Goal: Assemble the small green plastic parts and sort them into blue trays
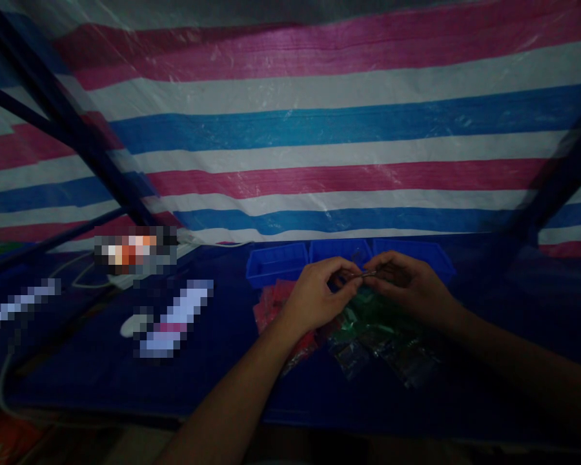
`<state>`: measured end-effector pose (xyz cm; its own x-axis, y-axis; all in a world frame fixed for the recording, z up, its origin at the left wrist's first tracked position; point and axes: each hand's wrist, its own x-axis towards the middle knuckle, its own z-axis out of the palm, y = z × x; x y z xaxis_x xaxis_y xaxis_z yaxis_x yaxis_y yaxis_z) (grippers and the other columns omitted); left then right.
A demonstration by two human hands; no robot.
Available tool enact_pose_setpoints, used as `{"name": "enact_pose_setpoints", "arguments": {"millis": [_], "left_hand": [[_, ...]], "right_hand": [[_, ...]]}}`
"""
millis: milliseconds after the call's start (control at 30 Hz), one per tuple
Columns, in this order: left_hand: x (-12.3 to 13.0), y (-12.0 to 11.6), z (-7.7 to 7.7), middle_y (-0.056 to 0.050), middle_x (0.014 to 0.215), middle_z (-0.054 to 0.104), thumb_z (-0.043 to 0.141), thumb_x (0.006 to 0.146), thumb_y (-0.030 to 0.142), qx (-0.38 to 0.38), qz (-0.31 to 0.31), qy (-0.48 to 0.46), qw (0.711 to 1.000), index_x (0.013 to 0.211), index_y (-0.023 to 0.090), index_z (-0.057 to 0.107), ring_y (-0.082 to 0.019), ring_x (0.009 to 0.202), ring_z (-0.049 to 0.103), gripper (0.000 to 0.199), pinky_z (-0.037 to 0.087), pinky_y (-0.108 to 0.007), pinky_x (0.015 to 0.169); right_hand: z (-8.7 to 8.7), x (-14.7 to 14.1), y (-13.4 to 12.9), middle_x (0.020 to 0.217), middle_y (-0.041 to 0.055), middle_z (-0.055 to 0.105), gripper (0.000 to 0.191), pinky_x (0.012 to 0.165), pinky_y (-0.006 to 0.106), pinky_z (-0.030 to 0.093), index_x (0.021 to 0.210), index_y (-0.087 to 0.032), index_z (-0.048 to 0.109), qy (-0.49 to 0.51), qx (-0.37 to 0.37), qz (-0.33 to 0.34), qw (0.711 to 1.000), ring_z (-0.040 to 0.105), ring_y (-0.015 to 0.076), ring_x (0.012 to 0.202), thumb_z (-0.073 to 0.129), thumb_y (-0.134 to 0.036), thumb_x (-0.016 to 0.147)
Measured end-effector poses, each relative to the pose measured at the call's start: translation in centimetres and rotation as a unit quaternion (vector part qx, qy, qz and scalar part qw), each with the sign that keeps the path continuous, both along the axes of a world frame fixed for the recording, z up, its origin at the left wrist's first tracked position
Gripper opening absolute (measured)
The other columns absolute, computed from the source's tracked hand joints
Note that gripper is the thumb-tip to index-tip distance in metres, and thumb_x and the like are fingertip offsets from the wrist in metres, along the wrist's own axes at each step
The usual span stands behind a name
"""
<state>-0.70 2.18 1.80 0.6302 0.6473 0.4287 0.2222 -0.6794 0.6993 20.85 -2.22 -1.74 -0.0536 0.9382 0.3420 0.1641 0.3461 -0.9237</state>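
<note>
My left hand (319, 294) and my right hand (411, 281) meet above the blue table, fingertips pinched on a small thin item (368, 274) too dark to identify. Under and beside my left hand lie red plastic packets (274, 303). Green packets (363, 313) are spread beneath both hands, with clear packets (351, 356) nearer the table's front. Behind the hands stand three blue bins in a row: the left bin (277, 263), the middle bin (339, 248) and the right bin (433, 258), partly hidden by my right hand.
A white rounded object (134, 325) sits on the left of the blue table (213, 381), beside a blurred-out area. White cables (80, 278) run along the left. Dark frame poles (82, 145) stand at both sides before a striped sheet (319, 129).
</note>
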Motion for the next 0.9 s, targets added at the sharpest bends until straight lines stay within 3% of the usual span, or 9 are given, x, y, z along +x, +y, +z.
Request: {"name": "enact_pose_setpoints", "arguments": {"millis": [333, 433, 533, 600, 733, 800, 900], "left_hand": [[-0.1, 0.2, 0.0, -0.004, 0.098, 0.076, 0.065, 0.097, 0.032, -0.005, 0.073, -0.020, 0.997, 0.101, 0.021, 0.071, -0.019, 0.090, 0.071, 0.014, 0.054, -0.032, 0.080], [0.0, 0.2, 0.1, -0.003, 0.093, 0.076, 0.064, 0.097, 0.032, -0.008, 0.073, -0.011, 0.997, 0.099, 0.020, 0.071, -0.018, 0.085, 0.070, 0.014, 0.053, -0.031, 0.077], [0.1, 0.1, 0.1, -0.003, 0.092, 0.076, 0.063, 0.097, 0.029, -0.007, 0.062, 0.001, 0.998, 0.097, 0.020, 0.071, -0.018, 0.083, 0.070, 0.012, 0.052, -0.030, 0.075], [0.1, 0.0, 0.2, -0.003, 0.093, 0.076, 0.063, 0.097, 0.028, -0.005, 0.059, 0.003, 0.998, 0.097, 0.020, 0.071, -0.018, 0.083, 0.070, 0.011, 0.052, -0.030, 0.075], [0.2, 0.0, 0.2, -0.003, 0.094, 0.076, 0.062, 0.097, 0.026, 0.002, 0.060, 0.001, 0.998, 0.097, 0.021, 0.071, -0.018, 0.085, 0.070, 0.010, 0.053, -0.031, 0.078], [0.1, 0.1, 0.2, -0.003, 0.093, 0.075, 0.061, 0.097, 0.027, 0.005, 0.061, 0.000, 0.998, 0.097, 0.021, 0.071, -0.018, 0.086, 0.070, 0.011, 0.053, -0.031, 0.079], [0.1, 0.1, 0.2, -0.003, 0.091, 0.075, 0.061, 0.097, 0.028, 0.004, 0.067, 0.006, 0.998, 0.096, 0.021, 0.071, -0.018, 0.083, 0.070, 0.012, 0.053, -0.031, 0.076]], "right_hand": [[0.4, 0.5, 0.6, 0.084, 0.0052, 0.079, 0.034, 0.066, 0.036, 0.062, 0.101, -0.025, 0.068, 0.030, 0.027, -0.090, 0.995, 0.074, 0.0212, 0.069, 0.084, -0.047, 0.082], [0.5, 1.1, 1.1, 0.084, 0.0055, 0.079, 0.031, 0.067, 0.037, 0.063, 0.099, -0.025, 0.067, 0.033, 0.049, -0.150, 0.987, 0.076, 0.0229, 0.070, 0.083, -0.046, 0.083], [0.5, 1.5, 1.3, 0.095, 0.0068, 0.080, 0.026, 0.078, 0.042, 0.065, 0.103, -0.026, 0.067, 0.030, 0.084, -0.198, 0.976, 0.079, 0.0258, 0.081, 0.078, -0.044, 0.088], [0.3, 1.5, 1.3, 0.106, 0.0073, 0.080, 0.023, 0.089, 0.047, 0.063, 0.110, -0.027, 0.070, -0.032, 0.111, -0.197, 0.974, 0.079, 0.0285, 0.094, 0.074, -0.041, 0.091], [0.0, 1.0, 1.1, 0.130, 0.0052, 0.074, 0.027, 0.108, 0.054, 0.052, 0.119, -0.031, 0.074, -0.240, 0.165, -0.106, 0.951, 0.071, 0.0322, 0.119, 0.070, -0.030, 0.092], [0.0, 0.9, 1.1, 0.129, 0.0053, 0.074, 0.026, 0.107, 0.053, 0.052, 0.119, -0.030, 0.074, -0.283, 0.192, -0.091, 0.935, 0.069, 0.0309, 0.120, 0.067, -0.027, 0.094], [0.4, 1.3, 1.0, 0.111, 0.0069, 0.078, 0.021, 0.096, 0.049, 0.055, 0.114, -0.028, 0.074, -0.316, 0.221, -0.117, 0.915, 0.071, 0.0298, 0.107, 0.064, -0.025, 0.095]]}}
